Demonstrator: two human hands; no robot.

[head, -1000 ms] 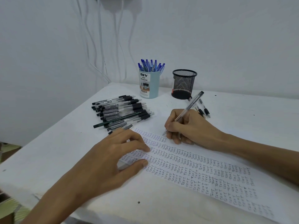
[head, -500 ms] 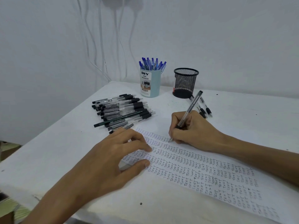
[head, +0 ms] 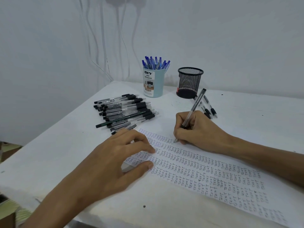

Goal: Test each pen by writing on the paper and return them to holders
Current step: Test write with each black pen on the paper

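**Right hand point(head: 197, 129) puts another pen to the test**

Fingers curled round a clear-barrelled pen point(head: 193, 109), the right hand sets its tip on the paper point(head: 205, 175) at the end of the top row of "TEST" marks. The left hand point(head: 115, 158), fingers spread and nearly straight, presses the sheet's left end onto the counter point(head: 65, 153). A pile of black pens point(head: 126, 111) lies at ten o'clock from the sheet. A blue holder point(head: 153, 84) and a mesh holder point(head: 189, 83) stand at twelve. Light, even strokes look best, with the sheet pinned flat so it cannot slide.
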